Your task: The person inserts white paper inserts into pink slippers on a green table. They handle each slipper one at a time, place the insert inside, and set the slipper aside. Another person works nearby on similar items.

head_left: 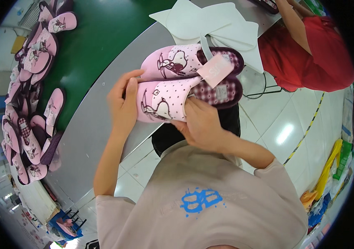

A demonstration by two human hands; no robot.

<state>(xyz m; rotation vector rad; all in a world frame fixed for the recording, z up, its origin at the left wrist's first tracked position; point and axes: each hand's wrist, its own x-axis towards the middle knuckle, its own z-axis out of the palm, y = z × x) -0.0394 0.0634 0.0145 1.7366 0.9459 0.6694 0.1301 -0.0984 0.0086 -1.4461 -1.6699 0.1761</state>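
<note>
A pair of pink slippers with dark checked insoles lies side by side in front of me, toes to the left. My left hand (123,103) grips the toe end of the near slipper (154,93), its fingertips reaching the far slipper (152,64). At the near slipper's opening, the fingers of my right hand (205,124) go inside, while the thumb presses the upper from outside. Those inner fingertips are hidden. A pale pink card tag (215,70) lies across both insoles. Beside it, a white plastic hook (206,49) stands up from the far slipper.
Pink slippers (35,58) are heaped along the left, partly over a green belt (102,29) beside the grey table edge (92,128). White cut sheets (210,25) lie beyond the pair. A person in red (322,54) works at the right. Coloured bags (328,168) lie lower right.
</note>
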